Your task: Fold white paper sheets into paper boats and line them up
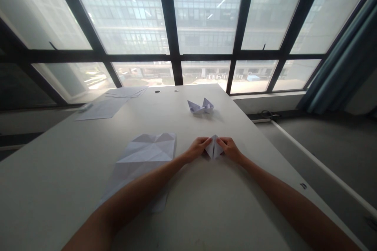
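Between my two hands is a small piece of folded white paper [214,148], diamond-shaped with a dark slit down its middle. My left hand [198,147] pinches its left side, thumb on top. On the opposite side, my right hand [229,148] grips it the same way. The fingers beneath the paper are mostly hidden. Beyond the hands stands a finished-looking folded paper boat [201,106] with two raised points. A creased white sheet [147,152] lies to the left, partly covered by my left forearm.
The white table [206,211] extends toward large windows with dark frames [173,55]. More flat paper sheets [101,109] lie at the far left. A dark round hole cover [157,91] sits near the far edge. To the right are a pale pipe [318,160] and a blue curtain [335,59].
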A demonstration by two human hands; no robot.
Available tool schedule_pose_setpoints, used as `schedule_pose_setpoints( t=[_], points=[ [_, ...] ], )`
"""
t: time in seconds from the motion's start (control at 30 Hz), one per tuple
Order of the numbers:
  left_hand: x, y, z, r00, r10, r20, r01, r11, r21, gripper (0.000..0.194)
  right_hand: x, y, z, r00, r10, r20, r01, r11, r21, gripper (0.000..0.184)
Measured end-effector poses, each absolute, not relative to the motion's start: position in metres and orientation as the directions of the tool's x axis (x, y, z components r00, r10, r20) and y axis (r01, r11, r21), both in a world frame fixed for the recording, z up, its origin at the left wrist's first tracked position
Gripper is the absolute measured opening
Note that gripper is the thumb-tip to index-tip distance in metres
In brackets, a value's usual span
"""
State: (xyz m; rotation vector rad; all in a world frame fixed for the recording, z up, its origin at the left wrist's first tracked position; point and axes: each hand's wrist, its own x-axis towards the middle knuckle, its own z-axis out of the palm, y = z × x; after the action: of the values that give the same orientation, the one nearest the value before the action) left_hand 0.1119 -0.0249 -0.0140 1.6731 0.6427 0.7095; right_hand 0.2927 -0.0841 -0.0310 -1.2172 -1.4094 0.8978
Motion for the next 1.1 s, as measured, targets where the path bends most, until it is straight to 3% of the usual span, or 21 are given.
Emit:
schedule_pose_setpoints(
  t=[0.27, 0.4, 0.6, 0.87, 1.1],
  points=[
    [0.112, -0.024, -0.016, 0.613, 0.779, 0.135, -0.024, -0.153, 0.988, 0.056, 0.296, -0.084, -0.031, 0.148, 0.934, 0.325, 0.262, 0.28, -0.923, 0.047],
    [0.111, -0.017, -0.022, 0.546, 0.836, 0.053, -0.138, 0.028, 0.99, 0.053, 0.298, -0.084, -0.029, 0.262, 0.911, 0.318, 0.219, 0.264, -0.939, 0.051],
    [0.11, -0.004, -0.029, 0.509, 0.86, -0.036, -0.365, 0.254, 0.896, 0.049, 0.304, -0.077, -0.033, 0.385, 0.853, 0.353, 0.206, 0.294, -0.934, 0.051],
    [0.11, 0.01, -0.033, 0.413, 0.907, -0.083, -0.541, 0.318, 0.778, 0.027, 0.308, -0.07, -0.038, 0.508, 0.849, 0.145, -0.092, 0.221, -0.971, 0.038],
    [0.112, 0.014, -0.033, 0.353, 0.932, -0.083, -0.576, 0.286, 0.766, 0.027, 0.308, -0.069, -0.04, 0.489, 0.861, 0.144, -0.119, 0.229, -0.966, 0.038]
  ],
)
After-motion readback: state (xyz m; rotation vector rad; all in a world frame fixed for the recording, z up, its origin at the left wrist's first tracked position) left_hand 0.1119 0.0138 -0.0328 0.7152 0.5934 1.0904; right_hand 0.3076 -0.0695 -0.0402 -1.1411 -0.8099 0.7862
